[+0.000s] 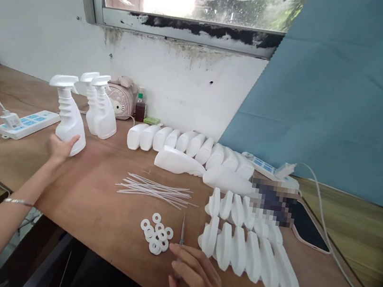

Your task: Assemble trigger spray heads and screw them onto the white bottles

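At the left of the head view, my left hand [60, 147] is closed around the lower part of a white spray bottle [68, 113], which stands slightly tilted with its trigger head on. Two more spray bottles [104, 111] with heads stand just behind it. Near the front edge, the curled fingers of my right hand [198, 279] hold a thin screwdriver-like tool [182, 231], its metal shaft pointing away from me; the fingers partly hide its handle. Beside that hand lies a small pile of white ring washers [158, 234]. Thin white tubes [154, 189] lie loosely beyond them.
White bottles [178, 159] lie along the wall. Two rows of white trigger-head shells [250, 253] are at right. A phone [310, 226], power strips [34, 124] with cables, a pink bag [121, 99] and a dark-liquid bottle [140, 107] share the wooden table [95, 206].
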The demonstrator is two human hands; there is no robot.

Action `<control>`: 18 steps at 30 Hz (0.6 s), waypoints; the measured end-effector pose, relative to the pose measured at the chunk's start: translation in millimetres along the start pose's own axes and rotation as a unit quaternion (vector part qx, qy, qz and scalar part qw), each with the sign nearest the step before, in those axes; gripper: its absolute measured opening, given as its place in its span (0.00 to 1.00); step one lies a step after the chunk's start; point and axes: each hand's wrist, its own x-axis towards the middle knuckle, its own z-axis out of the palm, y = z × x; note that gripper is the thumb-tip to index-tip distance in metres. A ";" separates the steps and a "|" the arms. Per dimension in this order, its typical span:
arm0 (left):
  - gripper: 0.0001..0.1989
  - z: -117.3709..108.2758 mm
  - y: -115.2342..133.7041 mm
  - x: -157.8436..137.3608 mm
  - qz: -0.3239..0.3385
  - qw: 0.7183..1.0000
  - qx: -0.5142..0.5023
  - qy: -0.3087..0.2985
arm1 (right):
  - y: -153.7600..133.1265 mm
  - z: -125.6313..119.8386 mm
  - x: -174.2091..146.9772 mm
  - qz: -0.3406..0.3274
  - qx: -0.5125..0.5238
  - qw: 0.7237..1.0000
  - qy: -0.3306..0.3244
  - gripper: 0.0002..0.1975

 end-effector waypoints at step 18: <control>0.08 -89.8 70.3 -165.5 0.746 0.664 0.008 0.048 | -9.9 -9.3 38.8 0.632 0.460 0.617 0.089 0.21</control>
